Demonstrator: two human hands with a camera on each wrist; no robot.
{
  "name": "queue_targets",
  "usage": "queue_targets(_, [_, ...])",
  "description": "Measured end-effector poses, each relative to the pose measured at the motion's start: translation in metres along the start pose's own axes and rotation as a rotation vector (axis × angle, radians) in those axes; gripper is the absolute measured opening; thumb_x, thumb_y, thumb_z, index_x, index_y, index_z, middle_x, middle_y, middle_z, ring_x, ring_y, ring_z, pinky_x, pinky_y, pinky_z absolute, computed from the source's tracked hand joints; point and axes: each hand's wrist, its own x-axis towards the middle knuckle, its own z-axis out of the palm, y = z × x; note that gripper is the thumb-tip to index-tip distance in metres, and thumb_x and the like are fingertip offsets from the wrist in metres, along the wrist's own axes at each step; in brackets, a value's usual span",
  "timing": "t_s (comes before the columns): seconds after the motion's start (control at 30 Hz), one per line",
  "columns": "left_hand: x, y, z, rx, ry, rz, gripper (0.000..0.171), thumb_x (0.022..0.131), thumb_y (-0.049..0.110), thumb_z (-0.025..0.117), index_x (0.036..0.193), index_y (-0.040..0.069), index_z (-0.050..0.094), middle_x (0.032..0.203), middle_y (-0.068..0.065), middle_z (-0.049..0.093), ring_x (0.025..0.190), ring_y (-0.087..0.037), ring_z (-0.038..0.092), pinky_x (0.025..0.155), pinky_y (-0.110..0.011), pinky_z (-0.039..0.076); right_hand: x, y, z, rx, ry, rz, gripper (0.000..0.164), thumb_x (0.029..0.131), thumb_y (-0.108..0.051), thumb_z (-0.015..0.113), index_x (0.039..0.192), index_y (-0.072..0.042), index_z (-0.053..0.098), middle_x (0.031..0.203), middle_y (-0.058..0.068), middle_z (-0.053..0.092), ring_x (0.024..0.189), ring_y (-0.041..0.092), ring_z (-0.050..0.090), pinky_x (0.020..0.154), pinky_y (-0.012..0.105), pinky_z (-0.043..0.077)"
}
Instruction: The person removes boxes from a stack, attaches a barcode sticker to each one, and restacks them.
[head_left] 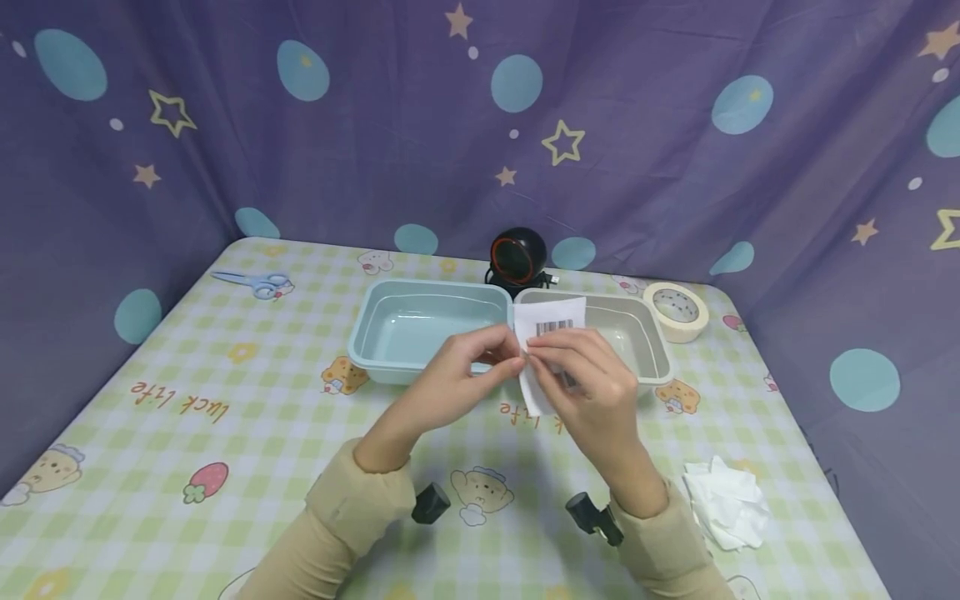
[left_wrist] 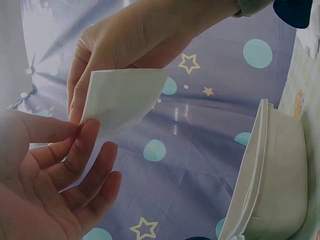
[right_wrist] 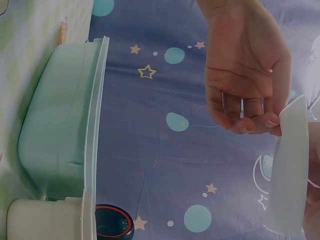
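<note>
A white barcode label [head_left: 551, 312] is held up in front of the bins, its printed side visible in the head view. My left hand [head_left: 457, 375] pinches its left edge between thumb and index finger, the other fingers loosely bent. My right hand [head_left: 600, 392] grips the label from the right, thumb and fingertips meeting close to the left hand's. In the left wrist view the label's blank back [left_wrist: 120, 97] curves out from the fingertips. The right wrist view shows the label [right_wrist: 290, 170] edge-on, with part of the right hand [right_wrist: 314, 165] hidden behind it.
Behind the hands stand a light blue bin [head_left: 397, 373] and a grey bin [head_left: 660, 354], side by side. A black round device [head_left: 519, 255] sits behind them. Blue scissors [head_left: 262, 285] lie far left, a masking tape roll [head_left: 684, 332] at the right, crumpled white tissue [head_left: 726, 504] front right.
</note>
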Motion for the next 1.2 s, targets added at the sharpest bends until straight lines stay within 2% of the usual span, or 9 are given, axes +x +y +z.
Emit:
queue_targets(0.3, [0.0,-0.002,0.0,-0.009,0.008,-0.003,0.007,0.094,0.007,0.059,0.089,0.002,0.061,0.088,-0.01,0.066,0.086,-0.016,0.064,0.085,-0.031,0.055,0.0,0.0,-0.002,0.008,0.045,0.01,0.009,0.084,-0.006,0.07,0.084,0.002,0.074,0.088,0.012,0.075,0.083,0.025,0.068,0.083,0.024,0.053])
queue_targets(0.6, [0.001,-0.003,0.002,-0.024,0.009,-0.012,0.007,0.094,0.007,0.059,0.088,0.002,0.06,0.089,-0.01,0.066,0.087,-0.018,0.064,0.085,-0.031,0.054,0.0,0.003,-0.006,-0.018,0.085,0.071,0.006,0.082,-0.001,0.07,0.086,0.003,0.074,0.088,0.014,0.075,0.083,0.027,0.069,0.088,0.02,0.052])
queue_targets(0.9, [0.001,-0.004,0.002,-0.023,0.01,-0.046,0.007,0.094,0.007,0.059,0.089,0.002,0.062,0.089,-0.011,0.066,0.086,-0.016,0.063,0.085,-0.031,0.055,0.002,0.005,-0.008,-0.03,0.16,0.1,0.007,0.082,-0.002,0.07,0.083,0.003,0.074,0.086,0.016,0.074,0.077,0.029,0.07,0.085,0.015,0.052])
queue_targets(1.2, [0.001,-0.003,0.002,-0.021,0.009,-0.047,0.007,0.093,0.007,0.06,0.089,0.002,0.062,0.088,-0.01,0.066,0.086,-0.015,0.063,0.084,-0.031,0.054,0.003,0.007,-0.013,-0.024,0.187,0.149,0.005,0.08,0.0,0.071,0.084,0.002,0.075,0.087,0.016,0.074,0.079,0.026,0.07,0.084,0.014,0.052])
